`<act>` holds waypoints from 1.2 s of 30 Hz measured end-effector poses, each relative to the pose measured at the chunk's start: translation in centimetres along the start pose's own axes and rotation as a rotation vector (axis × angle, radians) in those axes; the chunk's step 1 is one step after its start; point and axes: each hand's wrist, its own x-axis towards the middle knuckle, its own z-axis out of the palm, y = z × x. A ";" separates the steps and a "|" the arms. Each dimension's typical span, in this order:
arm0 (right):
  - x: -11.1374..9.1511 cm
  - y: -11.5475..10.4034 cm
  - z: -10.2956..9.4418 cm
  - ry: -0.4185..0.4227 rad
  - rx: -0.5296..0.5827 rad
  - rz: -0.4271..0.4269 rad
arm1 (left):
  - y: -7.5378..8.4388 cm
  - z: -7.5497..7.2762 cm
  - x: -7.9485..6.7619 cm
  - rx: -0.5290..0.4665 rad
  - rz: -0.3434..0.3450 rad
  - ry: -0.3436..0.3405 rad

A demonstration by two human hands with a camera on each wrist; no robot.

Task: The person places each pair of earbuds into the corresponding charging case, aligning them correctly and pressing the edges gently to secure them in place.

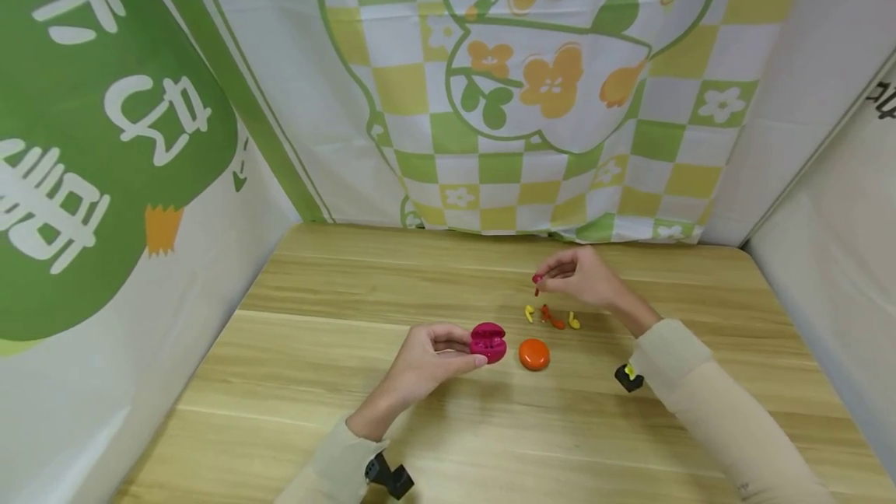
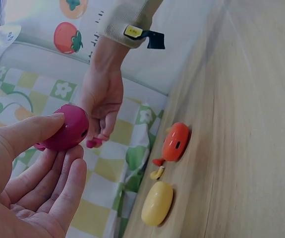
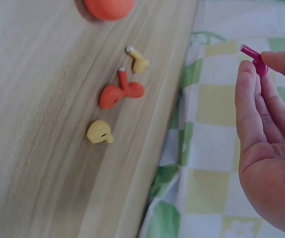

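Observation:
My left hand (image 1: 427, 358) grips a magenta earbud case (image 1: 488, 344) between thumb and fingers, its lid raised. In the left wrist view the back of that case (image 2: 73, 128) faces me. Farther off, my right hand (image 1: 582, 278) pinches a magenta earbud (image 3: 259, 60) by its rounded head, stem sticking out. Beneath it on the table lie a pair of orange earbuds (image 3: 122, 92) close together, with a yellow earbud (image 3: 99, 131) to one side and another yellow earbud (image 3: 139, 61) to the other. A closed orange earbud case (image 1: 534, 354) sits right of the magenta case.
A closed yellow case (image 2: 157, 204) stands on the wooden table (image 1: 336, 411), hidden in the head view. Behind the table's far edge hangs a checkered green and yellow cloth (image 1: 518, 177). White printed sheets (image 1: 231, 271) close off the sides.

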 end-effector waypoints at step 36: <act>-4.8 -6.0 1.1 -0.074 0.068 -0.166 | -0.3 0.7 1.9 0.027 0.030 0.015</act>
